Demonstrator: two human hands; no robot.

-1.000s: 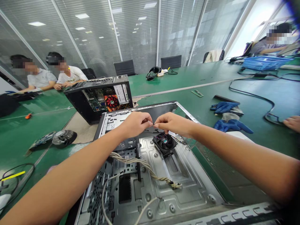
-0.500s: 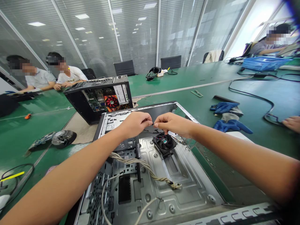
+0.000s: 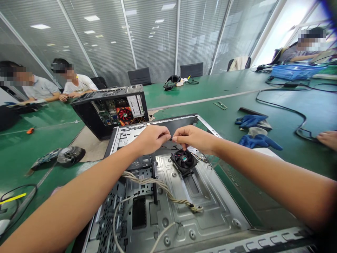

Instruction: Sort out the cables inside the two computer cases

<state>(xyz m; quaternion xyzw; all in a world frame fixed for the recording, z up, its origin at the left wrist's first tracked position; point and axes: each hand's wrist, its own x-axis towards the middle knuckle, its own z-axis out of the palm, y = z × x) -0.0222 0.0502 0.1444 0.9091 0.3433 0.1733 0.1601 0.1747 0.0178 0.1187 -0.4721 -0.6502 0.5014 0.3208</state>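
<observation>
My left hand (image 3: 152, 139) and my right hand (image 3: 193, 138) meet above the far part of an opened computer case (image 3: 210, 214), both closed in a fingertip pinch. Between the fingertips shows a short bit of thin black cable (image 3: 171, 139); its ends are hidden by my fingers. Just below my right hand, a black CPU cooler fan (image 3: 184, 160) rests on the bare metal floor of the case, with thin wires beside it. A twisted bundle of beige cables (image 3: 170, 194) lies across the case, nearer to me.
Behind the case on the left stands another computer tower (image 3: 86, 116) with its side open. Blue gloves (image 3: 259, 140) lie to the right, near another person's hand (image 3: 328, 137). A blue basket (image 3: 296, 71) is farther back. Loose parts (image 3: 70, 156) lie on the left.
Both hands keep their pinch in nearly the same place. The view has shifted very slightly, and the person at the far left has leaned further left.
</observation>
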